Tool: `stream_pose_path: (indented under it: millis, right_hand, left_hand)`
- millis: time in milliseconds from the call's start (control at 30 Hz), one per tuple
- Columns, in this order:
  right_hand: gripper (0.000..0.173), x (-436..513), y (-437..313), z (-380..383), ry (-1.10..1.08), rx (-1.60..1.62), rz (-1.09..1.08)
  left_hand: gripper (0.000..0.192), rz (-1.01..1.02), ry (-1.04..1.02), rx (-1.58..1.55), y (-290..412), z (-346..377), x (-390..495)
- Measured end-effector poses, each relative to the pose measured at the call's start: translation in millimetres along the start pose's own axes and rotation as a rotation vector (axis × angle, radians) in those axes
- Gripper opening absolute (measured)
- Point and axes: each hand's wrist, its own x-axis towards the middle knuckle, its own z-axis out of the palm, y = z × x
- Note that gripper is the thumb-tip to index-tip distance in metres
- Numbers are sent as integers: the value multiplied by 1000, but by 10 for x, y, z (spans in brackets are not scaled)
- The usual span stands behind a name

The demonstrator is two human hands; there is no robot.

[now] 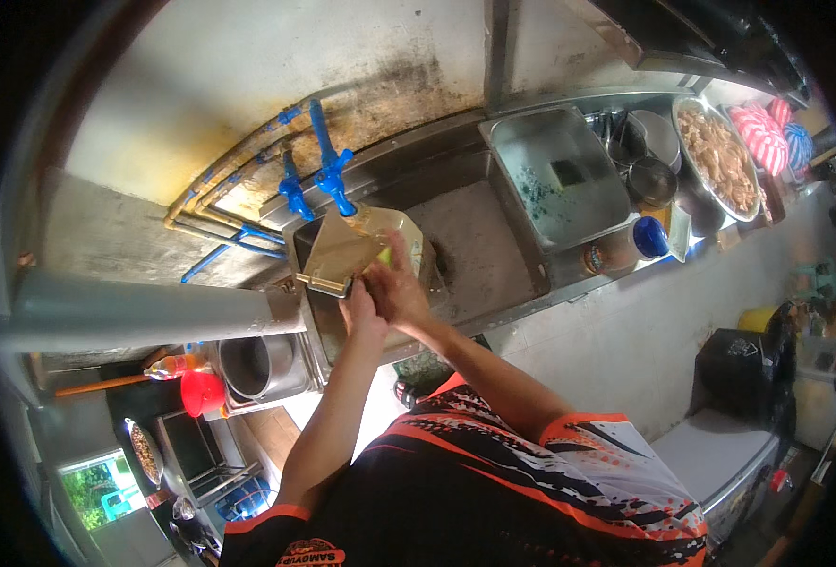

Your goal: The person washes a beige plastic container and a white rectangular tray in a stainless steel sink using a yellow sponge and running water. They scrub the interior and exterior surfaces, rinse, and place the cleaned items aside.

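Over the left end of the metal sink (475, 227), my left hand (361, 308) grips the near corner of a flat, brownish, tray-like piece (347, 255) with a metal edge. Its exact kind is hard to tell. My right hand (398, 290) is blurred and lies against the piece's right side, with a yellow-green sponge-like thing (385, 256) at its fingers. A pale, translucent plastic container (405, 223) stands under and behind both hands, below a blue plastic faucet (333, 177). The hands partly hide the container.
A second blue faucet (292, 190) is on the left. A steel basin (552, 184) sits at the sink's right end, beside a blue-lidded jar (620, 248) and an oval tray of raw meat (717, 159). Left are a large pot (248, 365), a red container (202, 393) and a thick grey pipe (149, 312).
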Motion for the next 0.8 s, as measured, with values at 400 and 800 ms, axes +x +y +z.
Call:
stream_pose_path:
  millis: [400,800]
  right_hand:
    - [43,-215,490,-5,282,265,436]
    - [37,-132,257,-326,-130,-71,-318]
  left_hand:
    - [41,53,-78,-182,94,-227,134]
    - [26,-52,-58,-189,321,-88,106]
